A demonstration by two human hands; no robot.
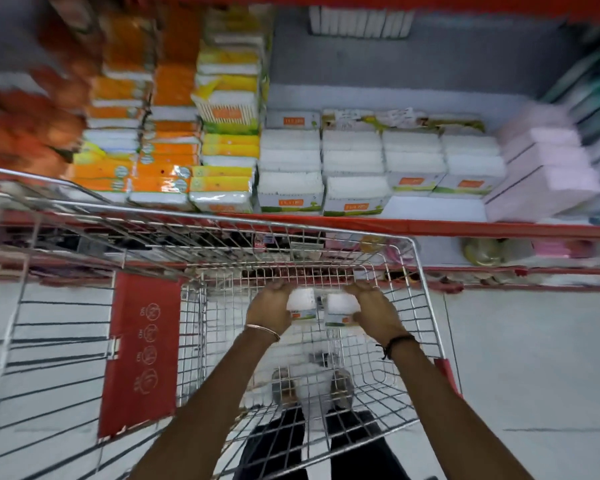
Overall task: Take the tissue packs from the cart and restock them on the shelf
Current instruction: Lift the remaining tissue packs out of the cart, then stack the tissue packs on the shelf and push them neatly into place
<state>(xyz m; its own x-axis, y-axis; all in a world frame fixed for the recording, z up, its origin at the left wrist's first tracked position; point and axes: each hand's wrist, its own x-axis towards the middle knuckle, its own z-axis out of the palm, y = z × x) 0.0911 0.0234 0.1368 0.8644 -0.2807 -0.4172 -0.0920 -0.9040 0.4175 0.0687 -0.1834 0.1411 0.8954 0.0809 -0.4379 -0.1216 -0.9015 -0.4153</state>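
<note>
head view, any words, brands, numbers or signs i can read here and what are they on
No text here reads with certainty.
White tissue packs on the shelf: orange label patches with white lettering, too blurred to read.
Red panel on the cart: four round pictogram icons with small marks beside them, unreadable.
Two packs held in the hands: small orange and green label marks, too blurred.
Yellow and orange packs at left: round seals, illegible.
</note>
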